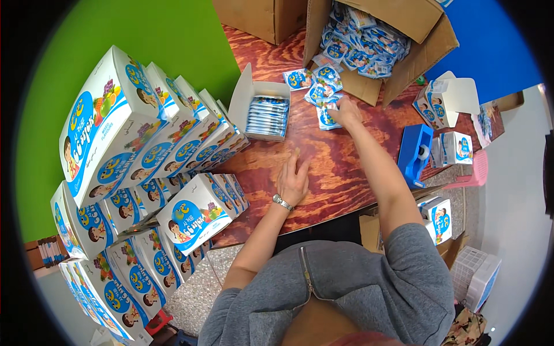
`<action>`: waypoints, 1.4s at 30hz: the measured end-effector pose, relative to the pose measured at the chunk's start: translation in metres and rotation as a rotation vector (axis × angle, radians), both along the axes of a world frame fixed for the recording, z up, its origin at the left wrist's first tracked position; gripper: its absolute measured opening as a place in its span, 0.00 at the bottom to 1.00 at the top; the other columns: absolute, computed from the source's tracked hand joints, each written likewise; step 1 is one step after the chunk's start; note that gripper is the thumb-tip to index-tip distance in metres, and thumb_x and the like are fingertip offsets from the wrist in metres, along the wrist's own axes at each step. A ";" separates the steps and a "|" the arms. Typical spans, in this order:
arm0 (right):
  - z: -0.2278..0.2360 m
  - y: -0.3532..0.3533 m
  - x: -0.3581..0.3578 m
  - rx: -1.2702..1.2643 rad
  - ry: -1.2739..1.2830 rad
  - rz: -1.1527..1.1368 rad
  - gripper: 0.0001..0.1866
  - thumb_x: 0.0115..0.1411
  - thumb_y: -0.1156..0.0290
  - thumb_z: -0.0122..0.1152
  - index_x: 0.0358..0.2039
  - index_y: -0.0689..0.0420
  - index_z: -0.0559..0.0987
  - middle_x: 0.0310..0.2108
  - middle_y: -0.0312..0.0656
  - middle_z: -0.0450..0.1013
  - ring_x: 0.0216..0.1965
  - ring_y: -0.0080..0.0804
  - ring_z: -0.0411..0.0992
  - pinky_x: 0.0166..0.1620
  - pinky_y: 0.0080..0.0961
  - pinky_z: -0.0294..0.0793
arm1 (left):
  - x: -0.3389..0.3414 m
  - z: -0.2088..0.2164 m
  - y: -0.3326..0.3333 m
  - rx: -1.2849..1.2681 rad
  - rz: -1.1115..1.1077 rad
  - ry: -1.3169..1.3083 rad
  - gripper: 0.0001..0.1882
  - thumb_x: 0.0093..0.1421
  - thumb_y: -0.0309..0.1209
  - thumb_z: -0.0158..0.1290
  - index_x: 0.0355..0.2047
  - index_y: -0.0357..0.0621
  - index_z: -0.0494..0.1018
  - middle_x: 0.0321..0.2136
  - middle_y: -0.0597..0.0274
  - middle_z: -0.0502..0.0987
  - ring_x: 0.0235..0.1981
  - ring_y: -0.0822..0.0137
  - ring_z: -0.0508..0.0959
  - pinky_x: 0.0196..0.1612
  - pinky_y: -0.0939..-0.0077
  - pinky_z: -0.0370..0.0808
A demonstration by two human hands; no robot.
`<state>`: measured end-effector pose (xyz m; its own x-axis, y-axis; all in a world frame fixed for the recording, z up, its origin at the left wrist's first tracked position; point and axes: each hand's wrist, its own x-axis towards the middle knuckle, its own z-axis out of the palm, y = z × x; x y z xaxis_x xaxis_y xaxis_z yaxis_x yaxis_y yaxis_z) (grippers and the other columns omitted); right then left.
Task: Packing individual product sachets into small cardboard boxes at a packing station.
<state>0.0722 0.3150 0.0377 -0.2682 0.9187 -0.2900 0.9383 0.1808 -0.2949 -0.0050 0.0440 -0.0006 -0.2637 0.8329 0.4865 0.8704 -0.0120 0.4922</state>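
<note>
1. Carton (398, 17), one o'clock: stiff-looking card.
2. White box (265, 137), twelve: probably light; best held by its walls.
3. My left hand (293, 184) lies loosely spread, nothing visibly held; my right hand (348, 114) touches sachets (328, 78), pinch unclear.
4. Sachets, one o'clock: likely light, slippery; grip edges.

Viewed from the room: widest passage is the bare middle of the bench (340, 179), between the left hand (293, 181) and the right forearm (378, 158). It runs up to the front wall of the open box (265, 137). That box can be entered from above; its raised lid (242, 98) screens the left side. Stacked boxes (144, 153) wall off the bench's left. Loose sachets (321, 92) and the right hand (347, 115) block the way to the carton (424, 63). Bare strip between right forearm and tape dispenser (416, 154).
</note>
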 end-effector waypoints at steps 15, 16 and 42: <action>-0.016 -0.017 -0.003 0.024 0.073 -0.087 0.42 0.48 0.41 0.71 0.52 0.61 0.72 0.47 0.57 0.77 0.50 0.55 0.76 0.52 0.45 0.75 | -0.004 -0.005 0.001 -0.065 -0.029 -0.029 0.16 0.55 0.25 0.58 0.46 0.43 0.76 0.57 0.45 0.70 0.49 0.46 0.75 0.50 0.56 0.74; -0.019 -0.014 0.000 -0.004 0.115 -0.022 0.40 0.49 0.42 0.71 0.51 0.60 0.73 0.47 0.56 0.77 0.49 0.54 0.76 0.51 0.45 0.75 | -0.004 -0.006 0.000 -0.065 -0.029 -0.039 0.16 0.55 0.25 0.58 0.46 0.43 0.76 0.57 0.45 0.70 0.49 0.46 0.75 0.50 0.56 0.74; 0.038 0.078 -0.106 0.165 -0.006 1.257 0.27 0.49 0.57 0.74 0.46 0.59 0.78 0.45 0.47 0.72 0.54 0.47 0.68 0.53 0.40 0.72 | -0.005 -0.003 0.005 -0.093 -0.074 -0.072 0.16 0.53 0.22 0.56 0.44 0.41 0.77 0.54 0.46 0.72 0.53 0.47 0.74 0.52 0.58 0.72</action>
